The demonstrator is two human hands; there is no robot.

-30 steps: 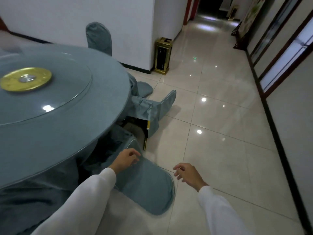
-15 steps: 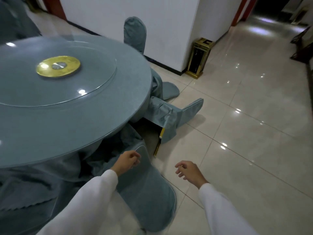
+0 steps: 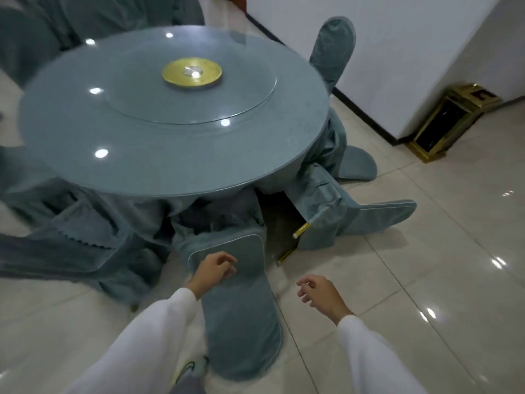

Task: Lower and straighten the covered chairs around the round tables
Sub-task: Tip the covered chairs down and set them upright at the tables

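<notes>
A person's left hand (image 3: pixel 216 268) hovers loosely curled over the tipped covered chair (image 3: pixel 238 308) at the round table (image 3: pixel 170 137), right hand (image 3: pixel 318 291) relaxed and empty beside it; gripping both backrest edges should lower it squarely

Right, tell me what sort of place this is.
Most likely a restaurant banquet room or hotel dining hall. A cloth-covered round table carries a glass turntable, fabric-covered chairs ring it, and a gold-trimmed bin stands against the wall on polished tile.
</notes>
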